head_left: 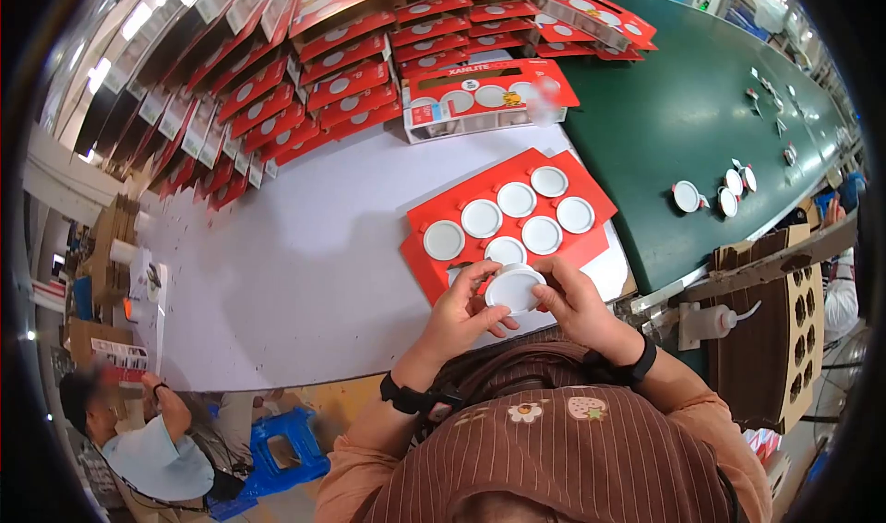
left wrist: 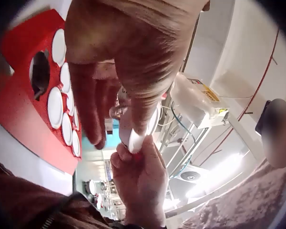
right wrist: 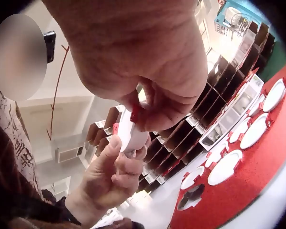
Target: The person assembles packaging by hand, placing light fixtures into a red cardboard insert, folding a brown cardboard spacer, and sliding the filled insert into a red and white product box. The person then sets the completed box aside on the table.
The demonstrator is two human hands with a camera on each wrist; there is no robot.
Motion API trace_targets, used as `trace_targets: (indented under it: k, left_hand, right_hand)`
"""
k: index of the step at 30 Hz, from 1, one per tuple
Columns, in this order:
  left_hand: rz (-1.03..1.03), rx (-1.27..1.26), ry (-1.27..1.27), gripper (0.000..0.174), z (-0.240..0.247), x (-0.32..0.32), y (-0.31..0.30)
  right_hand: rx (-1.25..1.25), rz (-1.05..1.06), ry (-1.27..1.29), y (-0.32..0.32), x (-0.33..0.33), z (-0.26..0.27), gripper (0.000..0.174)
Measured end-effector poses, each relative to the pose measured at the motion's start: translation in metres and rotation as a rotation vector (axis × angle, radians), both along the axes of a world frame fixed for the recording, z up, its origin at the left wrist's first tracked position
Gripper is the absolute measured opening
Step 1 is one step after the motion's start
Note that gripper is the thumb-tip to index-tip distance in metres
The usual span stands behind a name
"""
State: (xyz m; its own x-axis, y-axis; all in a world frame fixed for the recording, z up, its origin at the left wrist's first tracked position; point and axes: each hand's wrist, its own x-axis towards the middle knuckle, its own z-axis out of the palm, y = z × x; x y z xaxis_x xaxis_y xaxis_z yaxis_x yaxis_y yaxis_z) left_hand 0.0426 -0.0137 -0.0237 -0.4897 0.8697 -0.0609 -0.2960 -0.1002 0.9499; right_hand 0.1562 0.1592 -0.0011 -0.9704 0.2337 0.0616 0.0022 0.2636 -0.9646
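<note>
two work surfaces fill most of the head view: a white table [head_left: 305,292] in front of the person and a green table [head_left: 664,144] to the right. stacked red boxes [head_left: 346,84] rise at the back of the white one. nearer lies a red card [head_left: 592,183], with seven white discs [head_left: 482,218] seated in it.

both hands meet at the card's near edge. the left hand [head_left: 455,311] is curled, its thumb and fingers clamped on one side of a round white fixture [head_left: 515,288]. the right hand [head_left: 581,309] pinches the opposite side, thumb at the rim. so the fixture hangs between the two hands, raised off the card, white face up.

the left wrist view plainly shows a dark round hole [left wrist: 39,76] in the card, partly covered by the left hand in the head view. smallest, a red clip [right wrist: 134,114] on the fixture shows beside the right fingertips in the right wrist view, hidden from the head view.
</note>
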Motion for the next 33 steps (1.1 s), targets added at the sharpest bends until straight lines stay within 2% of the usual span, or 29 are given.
trace_targets:
  k: [2, 4, 5, 7, 8, 10, 11, 12, 14, 17, 21, 22, 23, 30, 33]
  left_hand:
    - [-0.026, -0.059, 0.002, 0.060, -0.004, -0.007, -0.009]
    - [0.124, -0.144, 0.212, 0.076, -0.011, -0.012, -0.020]
    - [0.266, -0.260, 0.352, 0.079, -0.029, -0.019, -0.029]
    - [0.616, -0.464, 0.352, 0.075, -0.068, -0.036, -0.046]
    - [0.619, -0.466, 0.342, 0.075, -0.074, -0.039, -0.049]
    - [0.579, -0.491, -0.257, 0.069, -0.082, -0.044, -0.050]
    - [0.568, -0.392, -0.305, 0.055, -0.086, -0.044, -0.049]
    - [0.573, -0.387, -0.312, 0.055, -0.091, -0.048, -0.051]
    - [0.378, -0.277, -0.520, 0.039, -0.096, -0.060, -0.055]
    - [0.342, -0.284, -0.583, 0.031, -0.090, -0.053, -0.045]
    - [0.336, -0.200, -0.607, 0.032, -0.066, -0.036, -0.020]
    - [0.336, -0.084, -0.682, 0.035, -0.064, -0.032, -0.014]
    - [0.333, 0.032, -0.755, 0.037, -0.064, -0.030, -0.011]
    - [0.134, 0.057, -0.778, 0.047, -0.096, -0.026, 0.001]
    - [0.137, 0.077, -0.733, 0.046, -0.090, -0.024, 0.002]
  right_hand:
    - [0.028, 0.002, -0.029, 0.001, -0.001, 0.002, 0.025]
    - [0.031, -0.044, -0.124, 0.007, -0.005, 0.002, 0.023]
    - [0.043, -0.079, -0.138, 0.011, -0.006, -0.001, 0.022]
    - [0.040, -0.073, -0.209, 0.015, -0.012, -0.002, 0.022]
    - [0.036, -0.070, -0.280, 0.017, -0.014, -0.003, 0.023]
    - [0.022, -0.067, -0.282, 0.015, -0.025, -0.008, 0.023]
    - [-0.001, -0.048, -0.314, 0.013, -0.030, -0.011, 0.024]
    - [-0.024, -0.030, -0.344, 0.011, -0.035, -0.014, 0.024]
    - [-0.039, -0.037, -0.330, 0.007, -0.045, -0.020, 0.025]
    - [0.064, -0.087, -0.337, 0.003, -0.054, -0.022, 0.025]
    - [0.116, -0.140, -0.330, 0.009, -0.048, -0.020, 0.026]
    - [0.105, -0.163, -0.345, 0.014, -0.046, -0.021, 0.027]
    - [0.094, -0.188, -0.359, 0.019, -0.043, -0.023, 0.027]
    - [0.125, -0.249, -0.374, 0.027, -0.034, -0.018, 0.028]
    - [0.299, -0.161, -0.357, 0.024, -0.039, -0.017, 0.025]
